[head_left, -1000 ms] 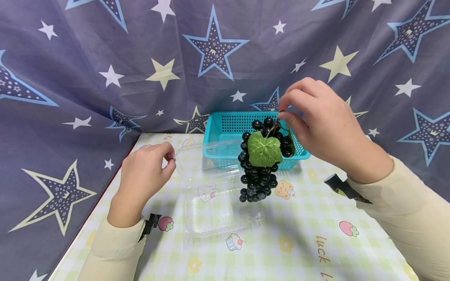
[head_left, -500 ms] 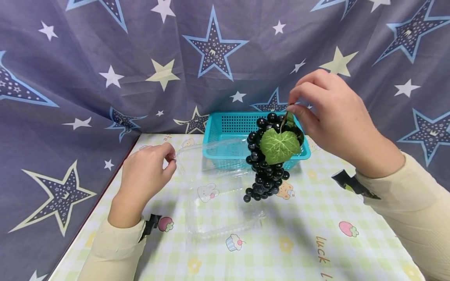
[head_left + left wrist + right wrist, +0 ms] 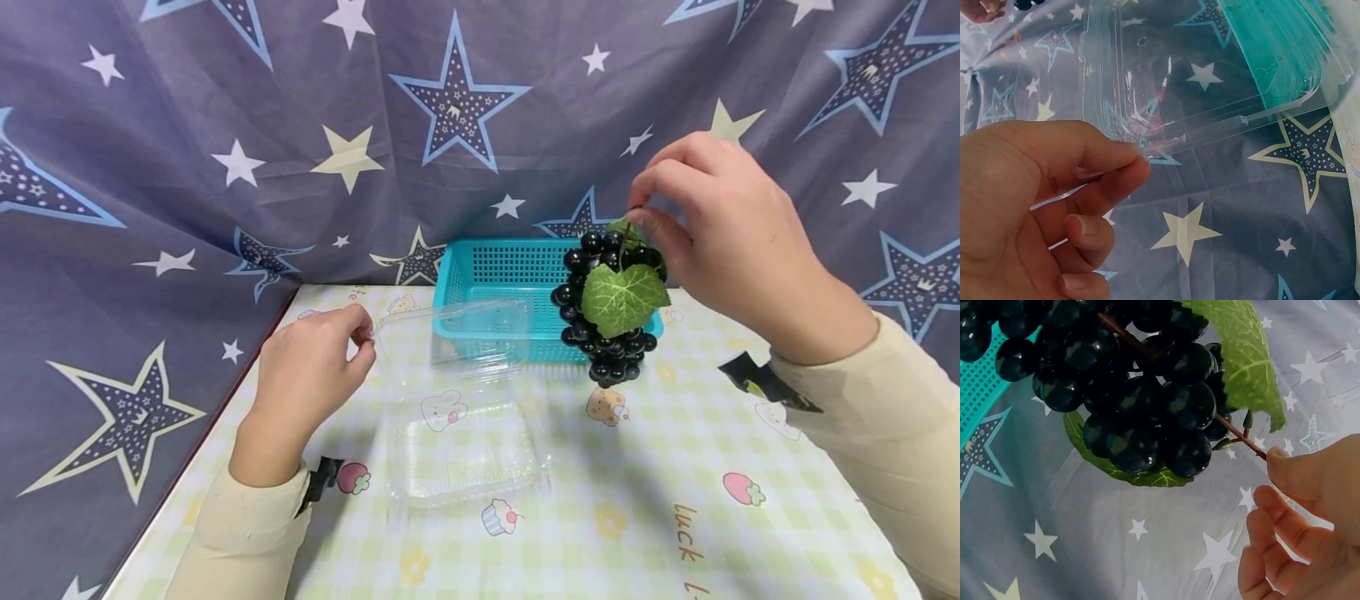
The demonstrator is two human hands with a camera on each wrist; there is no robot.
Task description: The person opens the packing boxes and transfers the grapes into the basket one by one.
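Observation:
My right hand (image 3: 723, 229) pinches the brown stem of a bunch of black grapes (image 3: 600, 346), which hangs in the air in front of the basket. A green leaf (image 3: 626, 298) covers part of the bunch. In the right wrist view, thumb and finger hold the stem's end, with the grapes (image 3: 1141, 406) beyond. My left hand (image 3: 311, 383) pinches a corner of the raised lid of a clear plastic clamshell box (image 3: 472, 467). The left wrist view has that lid (image 3: 1191, 131) between thumb and forefinger. The box's base lies open on the table.
A turquoise plastic basket (image 3: 450, 287) stands at the back, partly behind the lid and the grapes. The table has a green checked cloth (image 3: 675, 450) with printed cartoons. Behind it hangs a grey curtain (image 3: 300, 100) with stars.
My right hand has moved right and up with the grapes, away from above the clear box. The left hand has stayed in place at the lid, while the box has shifted slightly.

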